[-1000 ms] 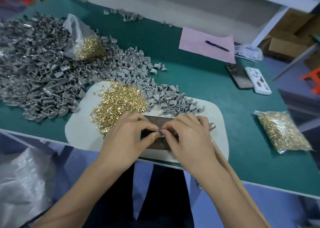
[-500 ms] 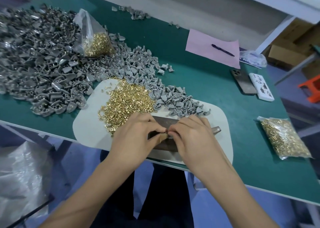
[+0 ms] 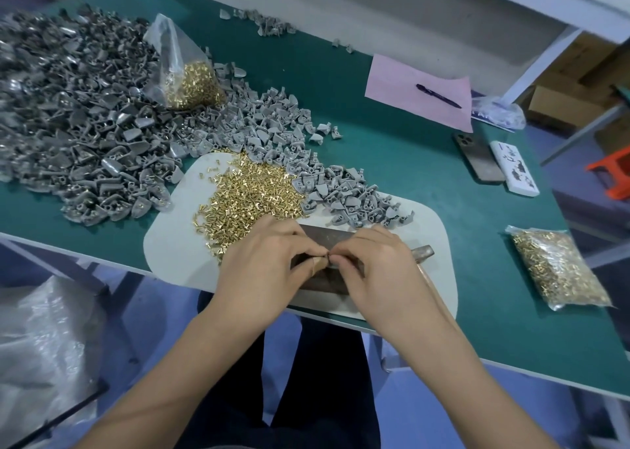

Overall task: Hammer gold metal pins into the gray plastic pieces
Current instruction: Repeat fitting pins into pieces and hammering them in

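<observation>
My left hand (image 3: pixel 266 264) and my right hand (image 3: pixel 378 271) meet fingertip to fingertip over a dark metal block (image 3: pixel 320 240) on a white mat (image 3: pixel 177 251). Together they pinch a small piece between them; it is mostly hidden, so I cannot tell if it is a pin or a gray piece. My left thumb wears tan tape. A loose heap of gold pins (image 3: pixel 252 193) lies on the mat just beyond my left hand. Gray plastic pieces (image 3: pixel 344 196) spill onto the mat's far side. A hammer (image 3: pixel 422 252) lies under my right wrist, its head showing.
A large pile of gray pieces (image 3: pixel 78 114) covers the green table's left part, with an open bag of pins (image 3: pixel 191 77) on it. A sealed bag of pins (image 3: pixel 559 268) lies at the right. A pink sheet with a pen (image 3: pixel 438 96), a phone (image 3: pixel 477 157) and a white box sit farther back.
Both hands have stayed pinched together over the block. The view has shifted slightly, so the table sits lower and more to the right in the frame.
</observation>
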`<state>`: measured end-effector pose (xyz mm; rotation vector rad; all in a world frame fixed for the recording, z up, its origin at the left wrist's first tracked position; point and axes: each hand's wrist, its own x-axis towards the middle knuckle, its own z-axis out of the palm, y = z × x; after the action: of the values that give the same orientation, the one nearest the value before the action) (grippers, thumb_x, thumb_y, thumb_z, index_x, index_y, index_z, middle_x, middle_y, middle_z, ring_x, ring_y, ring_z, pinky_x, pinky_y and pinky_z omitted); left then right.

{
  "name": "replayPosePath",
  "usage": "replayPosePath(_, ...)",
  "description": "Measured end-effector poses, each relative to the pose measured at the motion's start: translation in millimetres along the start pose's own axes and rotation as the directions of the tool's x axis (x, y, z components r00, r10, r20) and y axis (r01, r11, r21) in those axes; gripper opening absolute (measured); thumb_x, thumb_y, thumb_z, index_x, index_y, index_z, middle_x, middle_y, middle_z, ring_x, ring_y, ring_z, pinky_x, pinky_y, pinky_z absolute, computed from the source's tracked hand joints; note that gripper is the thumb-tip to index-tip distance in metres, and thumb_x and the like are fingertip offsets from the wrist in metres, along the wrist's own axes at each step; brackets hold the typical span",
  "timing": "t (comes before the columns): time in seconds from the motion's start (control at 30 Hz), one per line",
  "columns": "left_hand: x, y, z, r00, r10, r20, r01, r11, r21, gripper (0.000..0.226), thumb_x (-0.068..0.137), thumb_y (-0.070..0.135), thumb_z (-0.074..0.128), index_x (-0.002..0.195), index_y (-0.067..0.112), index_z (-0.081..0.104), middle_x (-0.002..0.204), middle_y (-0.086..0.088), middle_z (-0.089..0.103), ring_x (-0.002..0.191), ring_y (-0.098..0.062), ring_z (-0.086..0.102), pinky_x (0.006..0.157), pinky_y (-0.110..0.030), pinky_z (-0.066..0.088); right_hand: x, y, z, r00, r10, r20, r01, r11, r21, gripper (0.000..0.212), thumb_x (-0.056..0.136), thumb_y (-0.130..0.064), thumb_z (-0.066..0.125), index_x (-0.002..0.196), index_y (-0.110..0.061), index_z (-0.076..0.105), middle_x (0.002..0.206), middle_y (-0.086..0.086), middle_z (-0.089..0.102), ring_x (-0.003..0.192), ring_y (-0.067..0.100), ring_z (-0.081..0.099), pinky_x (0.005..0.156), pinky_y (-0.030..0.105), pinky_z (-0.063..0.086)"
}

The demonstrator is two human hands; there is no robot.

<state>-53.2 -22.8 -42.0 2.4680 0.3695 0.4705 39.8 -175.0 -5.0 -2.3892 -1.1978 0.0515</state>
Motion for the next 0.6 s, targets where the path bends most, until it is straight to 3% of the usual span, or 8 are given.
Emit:
replayPosePath(0.2,-2.5,7.9,2.9,1.0,0.01,-0.021,-0.01,1.0,-0.022,0.009,0.088,0.035,0.071,0.097,0.038,0.071,0.086,0.022,0.057,0.089,-0.005,0.045,0.064,-0.028,0.04,-3.7,4.6,9.5,0.993,-0.003,-0.118,0.006,1.0,0.024,0.011,0.082,-0.001,0.077,0.082,-0.012,0.077,0.076,0.001,0.067,0.078,0.021,0.057,0.076,0.034,0.044)
replayPosePath(0.3,-1.9,9.2,2.4,1.0,0.018,-0.006,-0.018,1.0,0.017,0.009,0.09,0.04,0.07,0.097,0.037,0.072,0.089,0.019,0.057,0.095,-0.008,0.048,0.068,-0.033,0.046,-18.9,13.6,16.8,0.964,0.064,-0.259,-0.036,0.993,0.111,0.01,0.089,-0.011,0.077,0.098,-0.015,0.078,0.089,0.0,0.066,0.09,0.018,0.056,0.084,0.025,0.044)
replayPosePath(0.37,-2.0,10.1,3.8,1.0,0.02,-0.002,-0.02,0.999,0.032,0.009,0.091,0.044,0.067,0.097,0.038,0.071,0.089,0.02,0.054,0.096,-0.006,0.047,0.067,-0.03,0.043,-36.1,27.5,19.3,0.916,0.189,-0.355,-0.155,0.98,0.123,0.022,0.095,-0.024,0.071,0.116,-0.019,0.072,0.103,0.0,0.059,0.101,0.018,0.049,0.092,0.024,0.039)
replayPosePath(0.43,-1.0,11.1,5.6,1.0,0.017,0.004,-0.017,0.999,0.03,0.01,0.092,0.046,0.066,0.097,0.038,0.07,0.089,0.021,0.052,0.096,-0.003,0.045,0.065,-0.027,0.038,-55.3,44.6,21.1,0.837,0.372,-0.402,-0.388,0.921,0.043,0.034,0.095,-0.032,0.069,0.125,-0.017,0.065,0.112,0.008,0.055,0.105,0.026,0.045,0.094,0.033,0.036)
replayPosePath(0.5,2.3,11.3,7.0,1.0,0.018,0.012,-0.018,1.0,0.026,0.011,0.092,0.047,0.065,0.097,0.038,0.069,0.09,0.019,0.054,0.095,-0.003,0.044,0.065,-0.027,0.036,-70.4,59.4,21.7,0.755,0.544,-0.368,-0.6,0.799,-0.05,0.045,0.093,-0.036,0.069,0.13,-0.012,0.06,0.118,0.017,0.055,0.107,0.036,0.045,0.092,0.044,0.036)
replayPosePath(0.6,9.3,12.6,8.9,0.999,0.038,0.014,-0.039,0.998,0.041,0.011,0.091,0.046,0.066,0.098,0.038,0.07,0.09,0.019,0.057,0.094,-0.005,0.046,0.065,-0.028,0.035,-79.5,74.1,15.3,0.739,0.634,-0.227,-0.671,0.725,-0.158,0.042,0.098,-0.036,0.062,0.131,-0.012,0.06,0.12,0.016,0.056,0.11,0.039,0.051,0.087,0.048,0.041)
